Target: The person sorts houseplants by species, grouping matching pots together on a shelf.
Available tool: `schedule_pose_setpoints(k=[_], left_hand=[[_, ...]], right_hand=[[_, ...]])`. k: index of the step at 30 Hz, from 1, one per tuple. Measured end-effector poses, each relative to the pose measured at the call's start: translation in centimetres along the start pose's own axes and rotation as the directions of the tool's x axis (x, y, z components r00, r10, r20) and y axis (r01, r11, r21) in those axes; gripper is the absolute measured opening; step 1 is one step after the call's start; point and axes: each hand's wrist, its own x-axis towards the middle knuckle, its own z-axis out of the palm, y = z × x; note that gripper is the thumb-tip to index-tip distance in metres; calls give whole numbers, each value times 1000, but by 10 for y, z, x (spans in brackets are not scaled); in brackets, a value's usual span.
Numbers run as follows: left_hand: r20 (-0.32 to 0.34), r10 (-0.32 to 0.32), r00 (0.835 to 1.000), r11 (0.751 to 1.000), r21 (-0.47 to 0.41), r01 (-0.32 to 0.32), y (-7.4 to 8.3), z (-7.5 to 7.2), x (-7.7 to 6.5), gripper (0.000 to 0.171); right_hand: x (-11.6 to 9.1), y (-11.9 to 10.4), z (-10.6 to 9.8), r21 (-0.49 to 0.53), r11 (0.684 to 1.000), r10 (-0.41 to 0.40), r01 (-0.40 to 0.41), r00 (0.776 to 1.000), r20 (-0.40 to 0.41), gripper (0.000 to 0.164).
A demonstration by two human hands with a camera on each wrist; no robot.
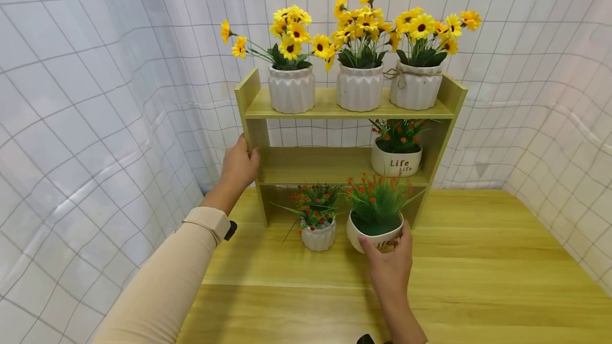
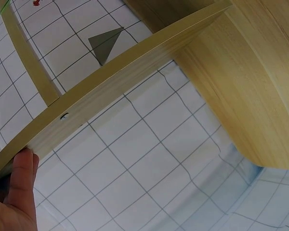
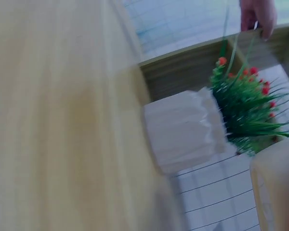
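Observation:
My left hand point(image 1: 241, 164) grips the left side panel of a small wooden shelf point(image 1: 315, 166); in the left wrist view, fingers point(image 2: 23, 180) lie against that panel's edge. My right hand point(image 1: 392, 264) holds a white oval pot point(image 1: 356, 232) with grass and small red flowers, thumb on its front and fingers at its right side. This pot is tilted, in front of the shelf's lower right part. Left of it, a white ribbed pot point(image 1: 318, 237) with red flowers stands on the table. The right wrist view shows that ribbed pot point(image 3: 183, 132) close by.
Three white ribbed pots point(image 1: 292, 92) with yellow flowers stand on the top shelf, one tied with twine. Another white "Life" pot point(image 1: 396, 161) with red flowers sits at the right of the middle shelf. Below spreads a wooden table point(image 1: 478, 269); behind hangs a white grid-patterned curtain point(image 1: 167, 41).

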Motion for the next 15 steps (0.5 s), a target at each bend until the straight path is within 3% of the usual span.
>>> schedule_pose_setpoints(k=[7,15], left_hand=[[4,1,1000,1000,-2,-1,0,-1,0,44],[5,17,1000,1000,-4,-17,0,-2,-1,43]], right_hand=[[7,-28,-1,74,993,-96,95,995,7,102],[23,-62,7,192,959,-219,208,975,35,98]])
